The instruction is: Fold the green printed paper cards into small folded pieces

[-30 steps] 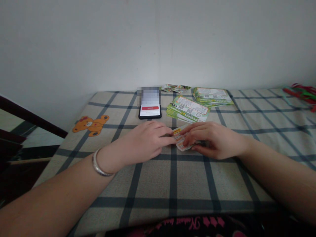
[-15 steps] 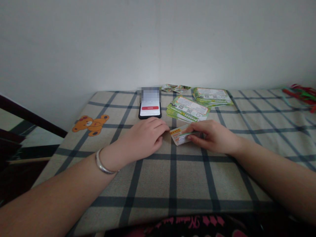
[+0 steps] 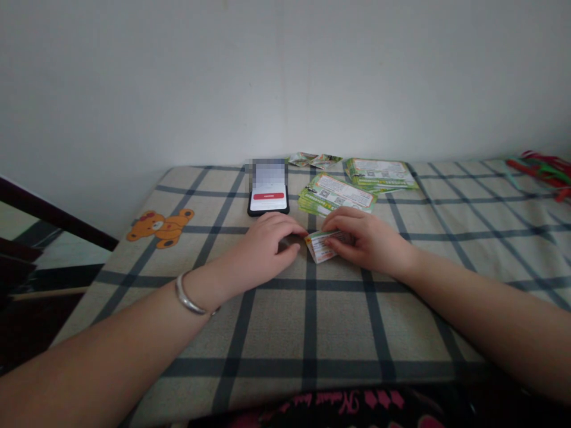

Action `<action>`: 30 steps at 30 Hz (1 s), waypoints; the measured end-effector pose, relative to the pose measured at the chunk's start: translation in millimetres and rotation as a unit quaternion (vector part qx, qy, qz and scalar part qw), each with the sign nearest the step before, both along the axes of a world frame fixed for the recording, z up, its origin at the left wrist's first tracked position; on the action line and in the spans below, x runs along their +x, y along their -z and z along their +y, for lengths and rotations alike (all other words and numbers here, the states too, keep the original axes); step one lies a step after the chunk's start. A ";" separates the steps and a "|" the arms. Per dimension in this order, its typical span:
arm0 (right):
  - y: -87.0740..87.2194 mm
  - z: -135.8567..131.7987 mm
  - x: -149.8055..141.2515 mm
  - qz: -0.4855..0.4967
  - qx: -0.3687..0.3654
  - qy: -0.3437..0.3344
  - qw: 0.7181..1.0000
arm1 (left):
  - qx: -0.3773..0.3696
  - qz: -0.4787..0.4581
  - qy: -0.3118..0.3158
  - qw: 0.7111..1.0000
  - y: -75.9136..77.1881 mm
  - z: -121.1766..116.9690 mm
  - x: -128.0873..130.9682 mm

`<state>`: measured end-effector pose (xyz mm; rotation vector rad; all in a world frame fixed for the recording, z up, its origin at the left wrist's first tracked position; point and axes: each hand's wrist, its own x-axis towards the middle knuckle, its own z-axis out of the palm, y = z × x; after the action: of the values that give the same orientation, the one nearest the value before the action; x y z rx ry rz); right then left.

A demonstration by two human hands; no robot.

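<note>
Between the fingers and thumb of my right hand (image 3: pixel 372 244) is a small folded paper leaflet (image 3: pixel 318 248), printed in green, orange and white. It stands tilted on the checked tablecloth (image 3: pixel 281 333), its right part hidden by the fingers. My left hand (image 3: pixel 267 246), with a silver bangle at the wrist, rests to the left of the leaflet. Its fingers are curved and its thumb is apart from them. The fingertips come up to the leaflet's left edge; I cannot tell whether they touch it. Just beyond my right hand lies a fanned stack of green leaflets (image 3: pixel 339 193).
A phone (image 3: pixel 268 205) with a lit screen lies beyond my left hand. Another leaflet stack (image 3: pixel 386 173) and two folded leaflets (image 3: pixel 325 161) lie near the wall (image 3: pixel 285 77). A bear figure (image 3: pixel 163 227) is at left. Red and green items (image 3: pixel 542 172) lie at far right.
My right hand has moved slightly left and its fingers have shifted along the leaflet, which now shows a more sharply folded face. My left thumb has parted from its fingers.
</note>
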<state>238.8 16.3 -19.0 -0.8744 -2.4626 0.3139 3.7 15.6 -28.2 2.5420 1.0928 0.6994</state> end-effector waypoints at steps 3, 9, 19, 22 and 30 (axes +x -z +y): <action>1.8 1.8 -0.8 0.010 0.030 0.006 0.999 | -0.021 -0.019 -0.015 0.999 -1.8 0.0 1.9; 3.0 3.3 -2.2 -0.013 0.002 0.058 0.998 | -0.072 -0.065 -0.015 0.995 -2.4 -0.3 3.3; 2.5 1.4 -4.4 0.013 -0.009 0.080 0.997 | -0.134 -0.116 -0.025 0.984 -1.8 -3.9 7.8; 3.2 1.1 -6.2 0.046 -0.036 0.075 0.995 | -0.130 -0.116 -0.033 0.984 -2.9 -6.3 9.2; 4.9 -4.7 -13.2 0.140 -0.144 0.092 0.975 | -0.132 -0.124 -0.044 0.982 -5.3 -9.7 9.0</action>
<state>225.6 11.6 -23.9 -1.0863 -2.0898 0.6910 12.7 5.9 -22.9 2.1313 1.1333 0.8109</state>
